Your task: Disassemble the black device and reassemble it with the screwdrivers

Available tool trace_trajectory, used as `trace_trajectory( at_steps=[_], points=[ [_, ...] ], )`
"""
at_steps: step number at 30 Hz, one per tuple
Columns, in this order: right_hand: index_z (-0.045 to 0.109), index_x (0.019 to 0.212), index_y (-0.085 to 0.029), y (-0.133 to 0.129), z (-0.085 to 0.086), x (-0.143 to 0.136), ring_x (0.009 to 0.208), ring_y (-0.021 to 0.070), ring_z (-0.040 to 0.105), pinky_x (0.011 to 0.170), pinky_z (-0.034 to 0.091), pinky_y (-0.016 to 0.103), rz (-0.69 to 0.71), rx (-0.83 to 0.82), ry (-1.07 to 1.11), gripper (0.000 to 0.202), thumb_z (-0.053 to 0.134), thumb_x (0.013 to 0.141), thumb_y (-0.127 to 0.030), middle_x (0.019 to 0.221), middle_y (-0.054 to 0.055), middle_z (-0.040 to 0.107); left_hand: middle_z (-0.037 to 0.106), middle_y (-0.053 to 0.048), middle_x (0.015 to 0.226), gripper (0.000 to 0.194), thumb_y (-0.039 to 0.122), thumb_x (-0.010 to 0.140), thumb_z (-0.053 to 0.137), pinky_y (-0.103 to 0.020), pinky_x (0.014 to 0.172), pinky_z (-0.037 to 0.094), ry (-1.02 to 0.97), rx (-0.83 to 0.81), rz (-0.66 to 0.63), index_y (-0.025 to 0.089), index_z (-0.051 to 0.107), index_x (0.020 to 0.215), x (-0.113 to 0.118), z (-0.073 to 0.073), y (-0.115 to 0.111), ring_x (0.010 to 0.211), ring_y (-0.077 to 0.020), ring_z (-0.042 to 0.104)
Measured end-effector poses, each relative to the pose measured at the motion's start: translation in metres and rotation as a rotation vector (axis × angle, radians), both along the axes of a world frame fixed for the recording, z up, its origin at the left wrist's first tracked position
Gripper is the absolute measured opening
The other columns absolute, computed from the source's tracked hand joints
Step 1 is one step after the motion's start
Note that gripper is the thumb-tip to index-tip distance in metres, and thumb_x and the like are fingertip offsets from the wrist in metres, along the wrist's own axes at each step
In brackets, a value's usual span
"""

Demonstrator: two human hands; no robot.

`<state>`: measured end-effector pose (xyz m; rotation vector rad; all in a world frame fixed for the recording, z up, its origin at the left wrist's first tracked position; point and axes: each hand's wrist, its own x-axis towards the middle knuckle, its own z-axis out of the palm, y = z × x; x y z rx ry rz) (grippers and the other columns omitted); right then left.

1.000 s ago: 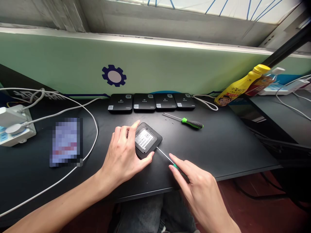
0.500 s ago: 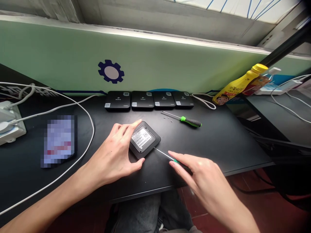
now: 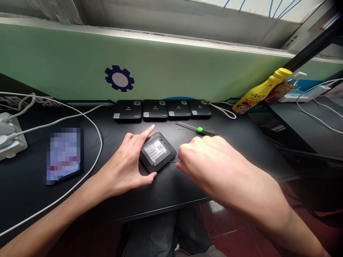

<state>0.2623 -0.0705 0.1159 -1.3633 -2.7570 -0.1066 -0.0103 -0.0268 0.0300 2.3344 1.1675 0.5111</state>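
Observation:
A small black set-top box lies underside up on the desk, its white label showing. My left hand grips its left side, with the thumb at the near edge and the fingers at the far edge. In my right hand, closed in a fist, is a screwdriver; only a short piece of its thin metal shaft shows, meeting the box's right edge. The handle is hidden by the hand. Behind that hand lies another screwdriver with a green and black handle, partly covered. Several tiny screws lie near its shaft.
Several similar black boxes stand in a row along the green partition. To the left are a phone, a white cable and a power strip. A yellow bottle stands at the back right.
My right hand has turned over and moved forward, its fingers now closed around the screwdriver near the box. The shaft lies flatter against the edge. My left hand keeps its grip.

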Motion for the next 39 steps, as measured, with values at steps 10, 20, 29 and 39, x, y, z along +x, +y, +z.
trace_trajectory(
  at_steps=[10, 20, 29, 39],
  points=[
    [0.073, 0.092, -0.028, -0.045, -0.026, -0.001, 0.055, 0.0208, 0.057, 0.055, 0.028, 0.042, -0.207, -0.145, 0.087, 0.024, 0.06, 0.112, -0.029, 0.075, 0.003, 0.071, 0.063, -0.014, 0.157, 0.13, 0.034, 0.081, 0.089, -0.055, 0.11, 0.056, -0.002, 0.008, -0.001, 0.031, 0.013, 0.185, 0.0, 0.003, 0.0, 0.136, -0.0405, 0.057],
    [0.072, 0.155, -0.022, -0.089, -0.109, 0.003, 0.073, 0.0196, 0.077, 0.068, 0.054, 0.034, -0.431, -0.095, 0.437, 0.041, 0.053, 0.12, -0.032, 0.101, 0.007, 0.082, 0.068, -0.016, 0.15, 0.117, 0.035, 0.081, 0.083, -0.052, 0.108, 0.057, 0.044, 0.156, -0.007, 0.02, 0.025, 0.182, 0.007, -0.002, -0.003, 0.117, -0.0362, 0.061],
    [0.071, 0.157, -0.016, -0.091, -0.127, -0.011, 0.07, 0.0179, 0.076, 0.075, 0.059, 0.031, -0.456, -0.021, 0.538, 0.042, 0.056, 0.118, -0.024, 0.096, 0.008, 0.082, 0.068, -0.019, 0.145, 0.104, 0.032, 0.083, 0.08, -0.053, 0.105, 0.061, 0.044, 0.313, -0.02, 0.018, 0.03, 0.172, 0.005, -0.012, 0.0, 0.117, -0.0378, 0.063],
    [0.077, 0.15, -0.031, -0.083, -0.109, 0.001, 0.083, 0.0209, 0.083, 0.077, 0.06, 0.033, -0.522, -0.143, 0.522, 0.037, 0.057, 0.119, -0.038, 0.109, 0.003, 0.086, 0.068, -0.02, 0.134, 0.088, 0.031, 0.085, 0.08, -0.054, 0.096, 0.064, 0.048, 0.478, -0.098, 0.017, 0.038, 0.161, 0.002, -0.025, 0.005, 0.111, -0.0391, 0.068]
  ],
)
